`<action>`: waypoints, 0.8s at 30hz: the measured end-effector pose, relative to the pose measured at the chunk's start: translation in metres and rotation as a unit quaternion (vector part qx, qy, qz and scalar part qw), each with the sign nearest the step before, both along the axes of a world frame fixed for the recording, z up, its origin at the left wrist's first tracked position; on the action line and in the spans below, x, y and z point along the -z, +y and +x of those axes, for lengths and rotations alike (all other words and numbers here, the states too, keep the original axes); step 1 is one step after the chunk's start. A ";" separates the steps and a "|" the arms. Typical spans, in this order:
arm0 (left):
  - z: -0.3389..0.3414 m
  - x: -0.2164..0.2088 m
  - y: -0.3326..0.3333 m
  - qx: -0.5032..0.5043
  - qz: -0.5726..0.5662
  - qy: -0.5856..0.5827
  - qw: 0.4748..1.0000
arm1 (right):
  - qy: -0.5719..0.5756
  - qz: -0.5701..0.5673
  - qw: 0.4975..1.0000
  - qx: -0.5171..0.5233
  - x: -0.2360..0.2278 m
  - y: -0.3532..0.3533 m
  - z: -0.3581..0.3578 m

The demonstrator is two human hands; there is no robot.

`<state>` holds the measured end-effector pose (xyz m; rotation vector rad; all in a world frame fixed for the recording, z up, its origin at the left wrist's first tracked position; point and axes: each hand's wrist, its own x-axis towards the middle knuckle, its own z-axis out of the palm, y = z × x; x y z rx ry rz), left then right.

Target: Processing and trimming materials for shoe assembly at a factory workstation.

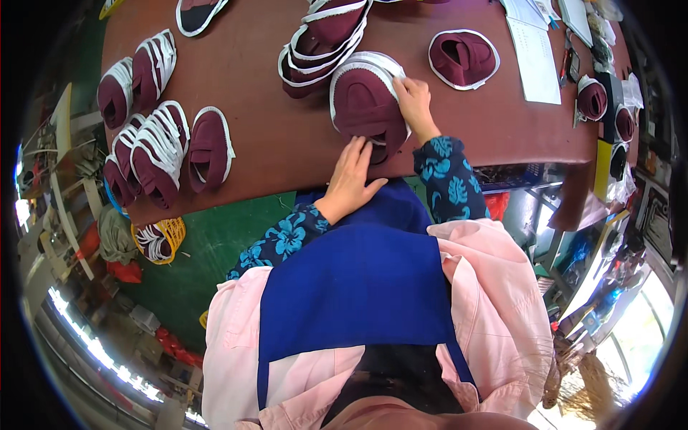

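Maroon fabric fills the middle of my head view: a white-edged shoe upper (367, 99) lies at the near side of the brown table (265, 143), just beside a stack of similar uppers (326, 44). I see the left hand (349, 178), thumb spread, resting its fingers at the opening, while the right hand (413, 106), apart from it, grips the right rim.

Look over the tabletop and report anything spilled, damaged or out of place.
Nothing looks spilled or damaged. Only mildly odd: one lone maroon shoe upper lies beyond the right hand, near the papers, while most others on the table are grouped in stacks or rows. It may be deliberate.
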<state>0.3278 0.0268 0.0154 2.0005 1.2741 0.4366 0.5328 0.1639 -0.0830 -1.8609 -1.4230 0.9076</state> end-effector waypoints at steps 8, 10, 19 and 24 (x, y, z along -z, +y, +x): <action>-0.074 0.007 -0.025 -0.197 0.000 -0.054 0.979 | 0.225 -0.152 0.954 0.126 -0.002 -0.139 -0.062; -0.075 0.004 -0.027 -0.210 -0.050 -0.095 0.972 | 0.175 -0.108 0.971 0.119 -0.011 -0.140 -0.060; -0.086 0.001 -0.033 -0.258 -0.036 -0.124 0.958 | -0.005 0.011 0.996 0.090 -0.054 -0.137 -0.071; -0.121 -0.016 -0.029 -0.394 -0.389 -0.499 0.666 | 0.184 -0.027 0.970 0.155 -0.050 -0.147 -0.072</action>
